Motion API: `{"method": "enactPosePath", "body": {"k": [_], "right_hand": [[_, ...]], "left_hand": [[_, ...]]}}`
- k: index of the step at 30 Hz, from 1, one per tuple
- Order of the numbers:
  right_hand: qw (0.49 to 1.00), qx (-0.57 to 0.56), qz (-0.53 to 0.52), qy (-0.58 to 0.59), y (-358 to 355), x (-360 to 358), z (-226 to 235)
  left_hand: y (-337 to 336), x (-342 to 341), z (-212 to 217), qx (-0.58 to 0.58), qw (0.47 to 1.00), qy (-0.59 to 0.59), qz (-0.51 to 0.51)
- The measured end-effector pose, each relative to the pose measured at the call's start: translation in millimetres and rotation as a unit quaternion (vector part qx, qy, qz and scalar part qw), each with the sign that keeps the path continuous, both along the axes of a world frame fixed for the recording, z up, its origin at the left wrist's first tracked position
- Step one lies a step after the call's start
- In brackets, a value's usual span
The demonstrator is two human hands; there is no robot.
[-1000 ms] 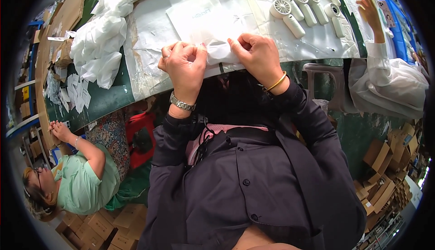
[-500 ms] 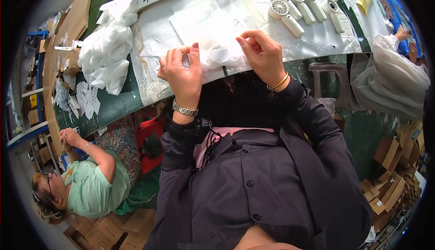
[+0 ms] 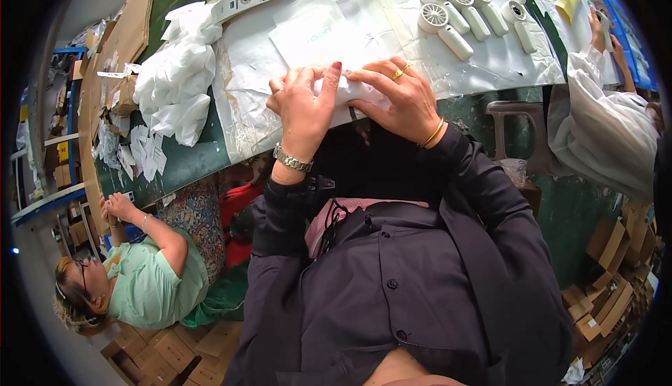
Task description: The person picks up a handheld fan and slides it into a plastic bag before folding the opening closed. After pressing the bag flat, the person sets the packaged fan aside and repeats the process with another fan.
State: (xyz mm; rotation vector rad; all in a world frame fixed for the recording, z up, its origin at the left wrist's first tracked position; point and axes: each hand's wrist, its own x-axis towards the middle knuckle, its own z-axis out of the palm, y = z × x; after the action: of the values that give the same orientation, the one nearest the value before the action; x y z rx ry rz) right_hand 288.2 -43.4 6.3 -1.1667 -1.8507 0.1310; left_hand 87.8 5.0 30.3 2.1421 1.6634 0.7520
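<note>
In the head view, both hands meet at the near edge of the green worktable [image 3: 189, 162], over a sheet of clear plastic spread on it. The left hand [image 3: 302, 106], with a metal watch at the wrist, is curled with fingers bent down, pinching one end of a small white plastic pouch [image 3: 344, 92]. The right hand [image 3: 397, 99], wearing a gold ring and bangle, lies flatter, its fingers pressing and gripping the pouch's other end. Neither hand is open; both are closed on the pouch, which sits between them, just at the table's near edge and mostly hidden under the fingers.

The pouch looks thin, light and soft, likely slippery film that crumples easily. What is inside it, if anything, cannot be told. It would be best held by its edges or corners with fingertip pinches, as here, since a flat grip would let it slide.

Farther on the table, to the right, lie several white handheld fans [image 3: 462, 11] in a row. To the left is a heap of white bags [image 3: 175, 85]. A seated person in a green shirt [image 3: 150, 277] works at lower left; another person's white sleeve [image 3: 602, 127] shows at far right.
</note>
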Motion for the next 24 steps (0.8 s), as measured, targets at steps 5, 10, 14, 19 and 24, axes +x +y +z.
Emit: {"method": "enactPosePath", "body": {"k": [5, 10, 14, 19, 24], "right_hand": [[0.999, -0.003, 0.022, 0.027, 5, -6, 7], [0.998, -0.035, -0.016, 0.039, -1, 1, -1], [0.999, 0.001, -0.008, 0.038, -1, -6, -6], [0.998, 0.0, 0.008, 0.056, -4, -8, 2], [0.997, -0.028, 0.002, 0.069, -6, -7, 4]], "left_hand": [[4, -1, 11, -0.06, 0.998, -0.034, -0.005], [-5, 20, 11, -0.014, 0.984, -0.159, -0.074], [-9, 17, 6, -0.095, 0.92, -0.363, -0.113], [-12, 6, 19, -0.097, 0.932, -0.34, -0.079], [4, -40, 21, -0.027, 0.899, -0.435, 0.044]]}}
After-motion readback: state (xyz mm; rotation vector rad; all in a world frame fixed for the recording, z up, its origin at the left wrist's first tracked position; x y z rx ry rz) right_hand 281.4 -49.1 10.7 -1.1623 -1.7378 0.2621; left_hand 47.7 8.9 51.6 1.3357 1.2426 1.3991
